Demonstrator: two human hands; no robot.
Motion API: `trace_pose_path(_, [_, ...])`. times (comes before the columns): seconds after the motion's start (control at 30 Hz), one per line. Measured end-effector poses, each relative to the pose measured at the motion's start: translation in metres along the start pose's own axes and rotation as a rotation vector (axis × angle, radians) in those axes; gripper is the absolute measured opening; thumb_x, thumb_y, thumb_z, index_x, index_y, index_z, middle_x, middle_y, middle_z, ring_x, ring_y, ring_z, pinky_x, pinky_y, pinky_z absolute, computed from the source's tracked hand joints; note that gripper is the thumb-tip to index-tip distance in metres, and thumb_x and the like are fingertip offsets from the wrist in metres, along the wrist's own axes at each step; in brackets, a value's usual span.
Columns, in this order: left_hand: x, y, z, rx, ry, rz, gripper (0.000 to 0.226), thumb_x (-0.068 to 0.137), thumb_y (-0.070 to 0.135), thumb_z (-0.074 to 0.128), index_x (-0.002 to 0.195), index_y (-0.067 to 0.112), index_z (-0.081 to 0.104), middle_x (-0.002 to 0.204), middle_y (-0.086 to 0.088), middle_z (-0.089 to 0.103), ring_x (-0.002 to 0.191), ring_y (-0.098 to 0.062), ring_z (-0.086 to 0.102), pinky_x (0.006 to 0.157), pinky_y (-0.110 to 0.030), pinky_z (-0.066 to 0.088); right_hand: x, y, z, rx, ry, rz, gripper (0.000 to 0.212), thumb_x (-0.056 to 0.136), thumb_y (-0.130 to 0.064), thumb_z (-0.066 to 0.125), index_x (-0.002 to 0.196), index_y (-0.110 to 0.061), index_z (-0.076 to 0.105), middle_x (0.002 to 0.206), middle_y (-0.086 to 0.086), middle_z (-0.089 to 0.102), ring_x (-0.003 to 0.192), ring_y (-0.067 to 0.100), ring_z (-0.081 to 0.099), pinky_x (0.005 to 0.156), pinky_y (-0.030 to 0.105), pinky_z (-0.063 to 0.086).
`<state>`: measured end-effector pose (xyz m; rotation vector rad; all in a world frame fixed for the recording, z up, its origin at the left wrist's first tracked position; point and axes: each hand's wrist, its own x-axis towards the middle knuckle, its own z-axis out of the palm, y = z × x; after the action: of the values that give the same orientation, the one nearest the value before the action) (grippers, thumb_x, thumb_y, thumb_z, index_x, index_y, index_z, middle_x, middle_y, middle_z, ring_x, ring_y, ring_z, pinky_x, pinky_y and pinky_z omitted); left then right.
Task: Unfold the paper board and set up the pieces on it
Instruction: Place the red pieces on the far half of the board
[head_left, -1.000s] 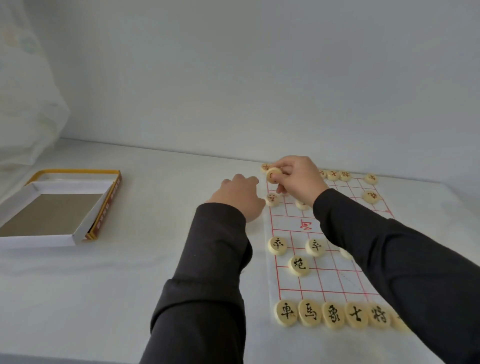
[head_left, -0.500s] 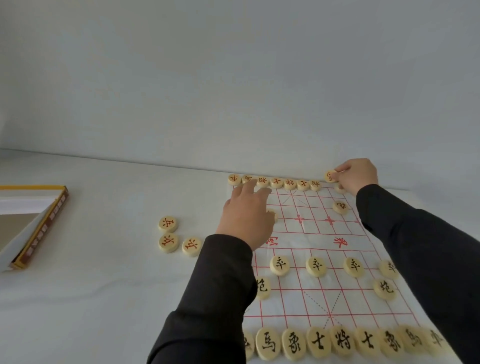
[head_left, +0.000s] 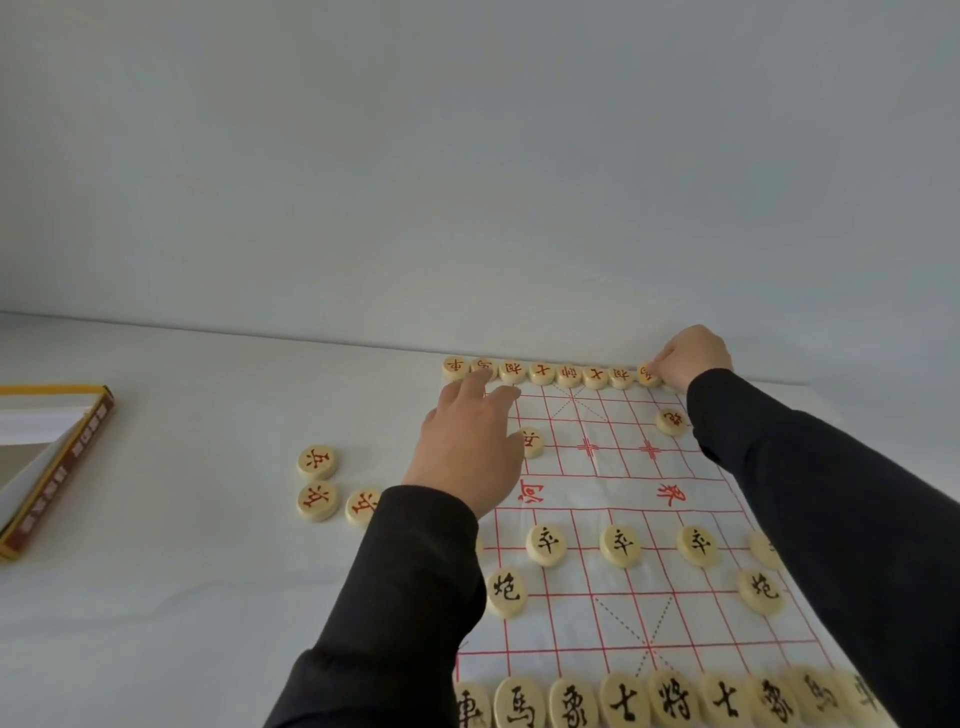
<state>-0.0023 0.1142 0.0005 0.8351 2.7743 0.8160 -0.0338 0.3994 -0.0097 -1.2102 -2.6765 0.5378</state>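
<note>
One red piece (head_left: 645, 372) pinched in right hand (head_left: 691, 358) | left hand (head_left: 467, 447) over board (head_left: 602, 488)

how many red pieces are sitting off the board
3, all on the table left of the paper board: far piece, near piece, third piece partly behind the left sleeve. Others may hide under it.

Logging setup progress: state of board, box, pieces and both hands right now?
paper board: unfolded, flat on the table.
box: open, left of the board.
far red row: lined up along the far edge.
loose red pieces: three off-board, on the table.
left hand: open, over the board's far-left corner.
right hand: pinches the red end piece.
</note>
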Motion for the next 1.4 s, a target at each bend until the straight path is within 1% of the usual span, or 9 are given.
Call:
trace_pose_path(0.2, [0.0, -0.002, 0.0, 0.004, 0.0, 0.003, 0.049, 0.096, 0.026, 0.044, 0.143, 0.026, 0.032, 0.154, 0.002, 0.017, 0.142, -0.019, 0.015, 0.114, -0.037, 0.024, 0.002, -0.004, 0.0, -0.099, -0.025, -0.027, 0.03, 0.084, -0.024, 0.069, 0.101, 0.0, 0.064, 0.097, 0.015, 0.066, 0.08, 0.028, 0.057, 0.069, 0.03, 0.044])
trace_pose_path(0.33, [0.0, -0.002, -0.002, 0.0, -0.005, -0.004, 0.048, 0.096, 0.025, 0.044, 0.143, 0.026, 0.032, 0.154, 0.002, 0.017, 0.141, -0.019, 0.014, 0.113, -0.036, 0.023, 0.005, -0.001, -0.005, -0.147, -0.003, -0.065, 0.028, 0.087, -0.026, 0.064, 0.099, -0.001, 0.064, 0.095, 0.015, 0.066, 0.078, 0.027, 0.055, 0.069, 0.03, 0.042])
trace_pose_path(0.53, [0.001, -0.001, -0.002, 0.002, -0.003, -0.002, 0.048, 0.096, 0.025, 0.045, 0.142, 0.025, 0.033, 0.154, 0.001, 0.018, 0.141, -0.02, 0.015, 0.114, -0.038, 0.024, 0.005, 0.003, -0.012, -0.199, -0.034, -0.196, 0.021, 0.091, -0.016, 0.057, 0.105, -0.005, 0.068, 0.106, 0.013, 0.067, 0.097, 0.029, 0.06, 0.08, 0.033, 0.046])
trace_pose_path(0.67, [0.0, 0.0, -0.002, 0.007, -0.008, 0.0, 0.048, 0.096, 0.025, 0.045, 0.142, 0.025, 0.033, 0.154, 0.001, 0.017, 0.142, -0.02, 0.014, 0.115, -0.038, 0.024, -0.002, 0.003, -0.011, -0.275, -0.088, -0.248, 0.032, 0.088, -0.022, 0.063, 0.117, -0.01, 0.061, 0.119, 0.009, 0.06, 0.108, 0.027, 0.056, 0.087, 0.032, 0.043])
trace_pose_path(0.77, [0.0, -0.001, -0.001, 0.005, -0.013, -0.004, 0.048, 0.096, 0.025, 0.045, 0.142, 0.026, 0.033, 0.154, 0.001, 0.017, 0.142, -0.02, 0.015, 0.115, -0.039, 0.024, -0.003, 0.002, -0.004, -0.339, -0.126, -0.281, 0.036, 0.087, -0.024, 0.064, 0.12, -0.012, 0.059, 0.122, 0.007, 0.059, 0.109, 0.025, 0.055, 0.09, 0.033, 0.044])
trace_pose_path(0.93, [0.001, 0.0, 0.0, 0.012, 0.0, 0.001, 0.048, 0.096, 0.026, 0.045, 0.142, 0.026, 0.033, 0.154, 0.002, 0.017, 0.141, -0.02, 0.015, 0.114, -0.039, 0.025, -0.003, 0.002, 0.0, -0.357, -0.112, -0.288, 0.024, 0.088, -0.016, 0.059, 0.112, -0.012, 0.063, 0.113, 0.007, 0.063, 0.101, 0.025, 0.058, 0.088, 0.032, 0.047])
trace_pose_path(1.07, [-0.001, -0.002, -0.002, 0.03, -0.001, 0.002, 0.048, 0.096, 0.028, 0.045, 0.142, 0.027, 0.032, 0.154, 0.003, 0.016, 0.141, -0.019, 0.015, 0.113, -0.037, 0.024, -0.004, 0.004, 0.001, -0.362, -0.111, -0.28, 0.024, 0.087, -0.013, 0.059, 0.111, -0.012, 0.065, 0.108, 0.007, 0.064, 0.098, 0.024, 0.058, 0.086, 0.031, 0.048])
trace_pose_path(1.27, [-0.002, -0.002, -0.001, 0.044, -0.021, 0.002, 0.048, 0.096, 0.028, 0.045, 0.142, 0.026, 0.033, 0.154, 0.003, 0.018, 0.141, -0.02, 0.017, 0.113, -0.037, 0.025, -0.014, 0.003, -0.004, -0.332, -0.064, -0.296, 0.035, 0.088, -0.013, 0.059, 0.124, -0.012, 0.056, 0.125, 0.008, 0.056, 0.11, 0.025, 0.055, 0.091, 0.032, 0.045])
trace_pose_path(1.4, [-0.007, -0.002, -0.003, 0.089, -0.039, -0.013, 0.048, 0.095, 0.027, 0.045, 0.142, 0.024, 0.033, 0.153, 0.0, 0.02, 0.14, -0.021, 0.019, 0.112, -0.038, 0.027, -0.034, -0.005, -0.004, -0.309, -0.022, -0.346, 0.032, 0.09, -0.01, 0.054, 0.122, -0.012, 0.058, 0.124, 0.008, 0.055, 0.108, 0.026, 0.056, 0.085, 0.032, 0.044])
